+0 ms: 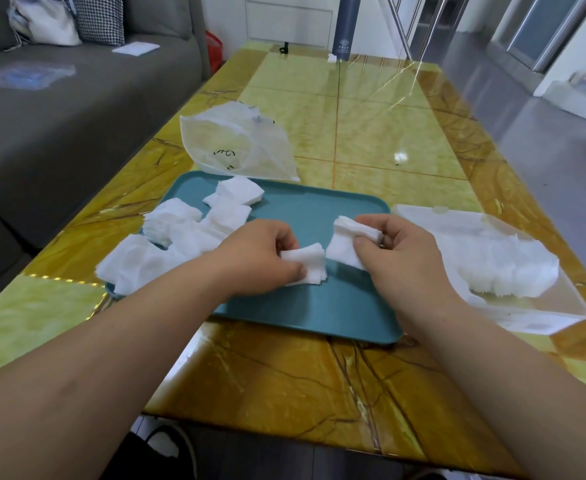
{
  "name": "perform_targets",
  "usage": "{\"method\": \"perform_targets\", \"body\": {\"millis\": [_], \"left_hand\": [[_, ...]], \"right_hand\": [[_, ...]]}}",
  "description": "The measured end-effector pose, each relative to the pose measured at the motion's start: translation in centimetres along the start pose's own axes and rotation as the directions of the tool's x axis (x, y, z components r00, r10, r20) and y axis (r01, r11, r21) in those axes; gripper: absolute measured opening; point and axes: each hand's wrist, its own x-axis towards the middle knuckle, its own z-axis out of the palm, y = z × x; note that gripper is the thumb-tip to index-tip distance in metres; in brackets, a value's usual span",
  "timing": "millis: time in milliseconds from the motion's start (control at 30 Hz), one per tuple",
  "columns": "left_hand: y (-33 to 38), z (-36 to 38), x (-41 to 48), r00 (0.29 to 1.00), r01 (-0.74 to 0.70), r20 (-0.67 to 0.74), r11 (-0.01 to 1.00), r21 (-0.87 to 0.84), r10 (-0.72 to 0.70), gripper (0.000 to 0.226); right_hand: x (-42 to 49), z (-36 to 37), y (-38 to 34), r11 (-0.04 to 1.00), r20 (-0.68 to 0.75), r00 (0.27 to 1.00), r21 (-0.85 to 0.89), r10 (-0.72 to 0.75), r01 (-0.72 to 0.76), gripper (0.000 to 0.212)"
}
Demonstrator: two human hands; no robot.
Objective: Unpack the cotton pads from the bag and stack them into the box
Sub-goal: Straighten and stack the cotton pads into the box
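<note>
Since the bag lies slack and seemingly emptied on the table beyond the tray, loose pads sit heaped at the tray's left, ready for sorting. The left hand pinches a wad low over the tray, and the right hand grips a second wad just beside it, probably to square them before they join the row in the box at right.

We see a glossy yellow-green marble table filling the centre, a grey sofa with a houndstooth cushion at upper left, and shiny grey floor at upper right. Light glints off the tabletop.
</note>
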Motion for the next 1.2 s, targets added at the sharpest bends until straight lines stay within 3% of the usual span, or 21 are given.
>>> {"method": "perform_targets", "body": {"millis": [100, 167, 300, 433, 800, 1067, 1200], "left_hand": [[0.0, -0.7, -0.5, 0.998, -0.063, -0.033, 0.982, -0.181, 0.058, 0.010], [0.1, -1.4, -0.9, 0.993, -0.099, 0.020, 0.937, -0.336, 0.112, 0.013], [0.7, -1.7, -1.5, 0.982, -0.118, 0.072, 0.861, -0.494, 0.176, 0.023], [0.6, -1.4, -1.2, 0.990, -0.108, 0.015, 0.837, -0.536, 0.138, 0.026], [0.8, -1.2, -1.0, 0.995, -0.060, 0.022, 0.768, -0.637, 0.096, 0.036], [1.2, -0.8, -1.0, 0.997, -0.076, -0.021, 0.800, -0.596, 0.079, 0.035], [1.2, -0.7, -1.0, 0.996, -0.087, -0.064, 0.801, -0.592, 0.060, 0.033]], "right_hand": [[0.0, 0.0, 0.0, 1.000, 0.011, 1.000, -0.017, 0.003, -0.003, 0.023], [0.1, -0.2, -0.2, 1.000, 0.051, 0.999, -0.001, 0.017, -0.017, 0.025], [0.0, -0.3, -0.5, 0.993, 0.242, 0.970, 0.106, 0.022, -0.049, 0.029], [-0.1, -0.1, -0.9, 0.976, 0.350, 0.937, 0.201, 0.009, -0.085, 0.028], [0.0, 0.4, -1.1, 0.926, 0.328, 0.943, 0.338, 0.053, -0.169, 0.029], [-0.1, 0.3, -1.3, 0.903, 0.371, 0.927, 0.382, 0.046, -0.198, 0.030], [0.0, -0.2, -1.4, 0.855, 0.429, 0.903, 0.458, 0.027, -0.243, 0.047]]}}
